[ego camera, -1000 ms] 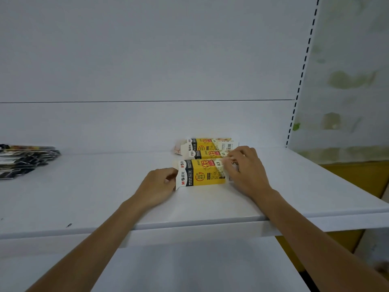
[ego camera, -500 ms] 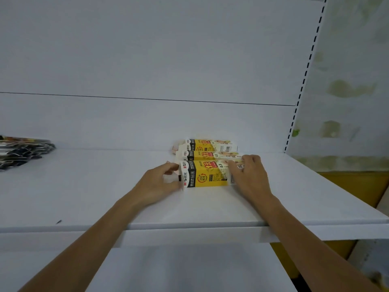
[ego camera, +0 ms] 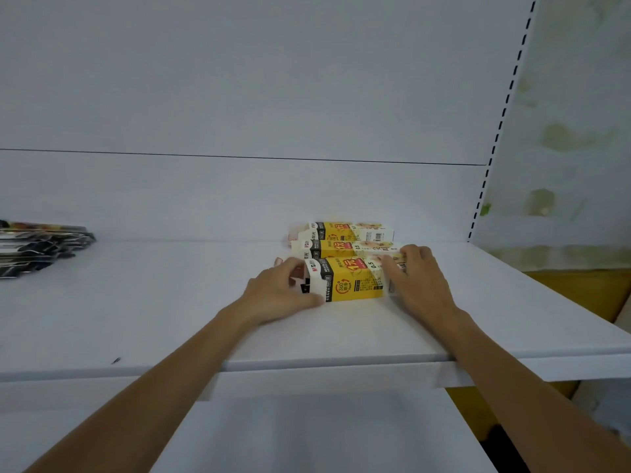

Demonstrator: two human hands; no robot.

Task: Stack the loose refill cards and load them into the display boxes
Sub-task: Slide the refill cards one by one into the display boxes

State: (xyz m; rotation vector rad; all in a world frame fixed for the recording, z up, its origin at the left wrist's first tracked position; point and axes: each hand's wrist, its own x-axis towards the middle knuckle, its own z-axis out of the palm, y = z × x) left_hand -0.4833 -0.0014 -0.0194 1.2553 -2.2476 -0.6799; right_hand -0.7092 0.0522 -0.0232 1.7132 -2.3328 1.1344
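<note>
Yellow-and-white cardboard display box [ego camera: 351, 279], now slid rearward against two matching boxes [ego camera: 341, 249] toward the back edge of the white shelf [ego camera: 170, 319]. The left grip [ego camera: 286, 288] and right grip [ego camera: 416, 278] each clasp one end. This box appears loaded.

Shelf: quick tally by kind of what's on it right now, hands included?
Display boxes: 3 (front box, middle box, back box)
Card piles: 1, the pile of loose refill cards at far left
Hands: 2 (left hand, right hand), both on the front box
Total: 6
</note>
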